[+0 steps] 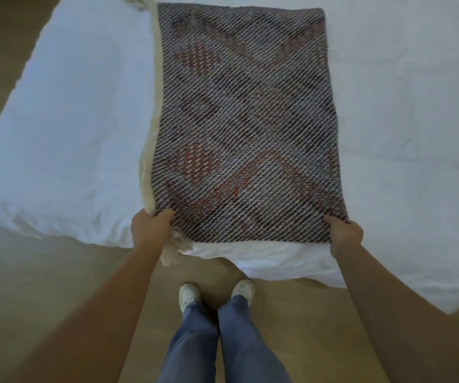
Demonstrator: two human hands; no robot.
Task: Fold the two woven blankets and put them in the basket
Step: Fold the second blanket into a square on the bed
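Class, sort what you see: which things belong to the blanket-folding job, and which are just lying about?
Job: patterned blanket, cream blanket beneath it, left hand and right hand gripping its near corners.
Lying about: white bed, wooden floor.

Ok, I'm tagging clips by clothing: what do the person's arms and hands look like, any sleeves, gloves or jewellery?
Both forearms are bare up to the frame edge: no sleeves, cuffs or gloves. The left hand and right hand show no watch, bracelet or ring, though the fingers are partly hidden. Lower down, blue jeans and white shoes.
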